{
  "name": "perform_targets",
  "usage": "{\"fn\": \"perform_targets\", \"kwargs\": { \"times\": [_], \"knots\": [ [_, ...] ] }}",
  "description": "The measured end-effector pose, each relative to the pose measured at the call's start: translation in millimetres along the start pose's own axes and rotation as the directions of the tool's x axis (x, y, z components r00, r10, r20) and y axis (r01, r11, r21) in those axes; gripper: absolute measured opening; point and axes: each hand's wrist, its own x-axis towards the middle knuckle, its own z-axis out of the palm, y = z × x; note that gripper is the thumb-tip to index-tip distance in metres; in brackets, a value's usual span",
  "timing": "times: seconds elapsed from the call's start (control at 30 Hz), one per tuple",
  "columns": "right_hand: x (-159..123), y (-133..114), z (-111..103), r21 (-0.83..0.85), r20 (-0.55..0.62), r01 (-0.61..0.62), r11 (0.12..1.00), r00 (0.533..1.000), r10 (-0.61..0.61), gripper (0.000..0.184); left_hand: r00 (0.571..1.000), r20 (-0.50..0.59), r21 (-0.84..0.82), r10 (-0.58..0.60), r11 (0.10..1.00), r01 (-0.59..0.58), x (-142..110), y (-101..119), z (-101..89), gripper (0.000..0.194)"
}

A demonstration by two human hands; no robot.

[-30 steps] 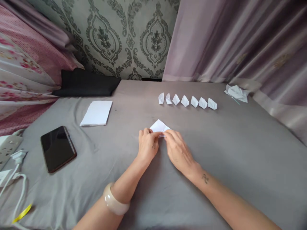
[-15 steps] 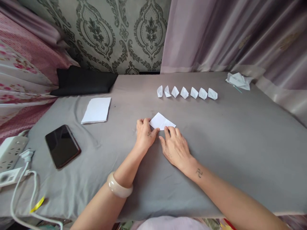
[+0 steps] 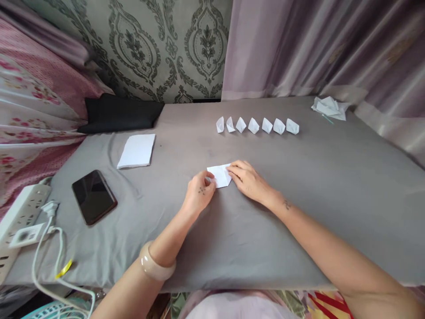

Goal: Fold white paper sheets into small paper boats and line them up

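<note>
On wide cloth (image 3: 325, 186), hands (image 3: 200, 189) (image 3: 249, 180) touch paper (image 3: 220, 176) at edges.

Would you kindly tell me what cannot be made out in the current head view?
All in the head view:
- Folded paper: part of its left side is hidden by the left hand, part of its right side by the right hand.
- Power strip: its near end is cut off by the left edge.
- Light-blue object: cut off by the bottom edge.
- Paper stack: sheet edges are too fine to count.
</note>
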Motion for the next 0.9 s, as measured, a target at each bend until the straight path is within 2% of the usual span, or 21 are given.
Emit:
{"fn": "perform_targets", "kwargs": {
  "times": [0.03, 0.1, 0.17, 0.23, 0.27, 0.33, 0.43, 0.57, 0.67, 0.8, 0.9],
  "knots": [
    [2.4, 5.4, -1.5, 0.021, 0.026, 0.011, 1.0, 1.0, -0.012, 0.027, 0.999, -0.009, 0.088, 0.037, 0.995, -0.036, -6.3, 1.1, 1.9, 0.015],
    [5.6, 12.2, -3.1, 0.032, 0.06, 0.029, 0.999, 0.998, -0.031, 0.025, 0.977, -0.074, 0.289, 0.2, 0.942, -0.171, -13.7, 2.4, 5.5, 0.017],
    [6.9, 13.8, -3.0, 0.029, 0.07, 0.03, 0.999, 0.997, -0.032, 0.024, 0.908, -0.048, 0.431, 0.417, 0.829, -0.358, -14.9, 2.0, 8.7, 0.021],
    [6.6, 11.8, -1.6, 0.023, 0.051, 0.012, 1.0, 0.999, -0.014, 0.023, 0.831, 0.073, 0.454, 0.551, 0.724, -0.52, -13.1, 0.4, 10.9, 0.027],
    [6.1, 10.0, -0.7, 0.018, 0.034, 0.003, 1.0, 0.999, -0.003, 0.022, 0.806, 0.13, 0.443, 0.577, 0.694, -0.568, -12.0, -0.4, 11.3, 0.03],
    [4.5, 5.4, 1.3, 0.005, -0.004, -0.005, 1.0, 1.0, 0.005, 0.019, 0.784, 0.19, 0.43, 0.591, 0.668, -0.608, -11.0, -1.7, 9.7, 0.031],
    [0.3, -2.7, 3.0, -0.04, -0.023, 0.038, 0.998, 0.999, -0.038, 0.024, 0.767, 0.199, 0.451, 0.61, 0.638, -0.624, -11.1, -4.0, 1.7, 0.028],
    [-12.8, -12.1, 1.5, -0.117, 0.043, 0.126, 0.985, 0.992, -0.121, 0.037, 0.74, 0.24, 0.441, 0.628, 0.609, -0.66, -8.2, -13.0, -13.6, 0.026],
    [-26.1, -16.2, -0.3, -0.124, 0.052, 0.168, 0.978, 0.985, -0.163, 0.044, 0.695, 0.25, 0.395, 0.674, 0.584, -0.709, -2.8, -22.4, -21.3, 0.026],
    [-36.9, -18.7, -1.7, -0.123, 0.048, 0.19, 0.974, 0.982, -0.185, 0.043, 0.622, 0.292, 0.416, 0.726, 0.489, -0.767, 2.3, -26.9, -24.0, 0.027],
    [-38.4, -20.8, -1.7, -0.145, 0.061, 0.186, 0.972, 0.982, -0.179, 0.042, 0.604, 0.328, 0.45, 0.726, 0.442, -0.776, 2.1, -23.8, -25.6, 0.028]
  ]
}}
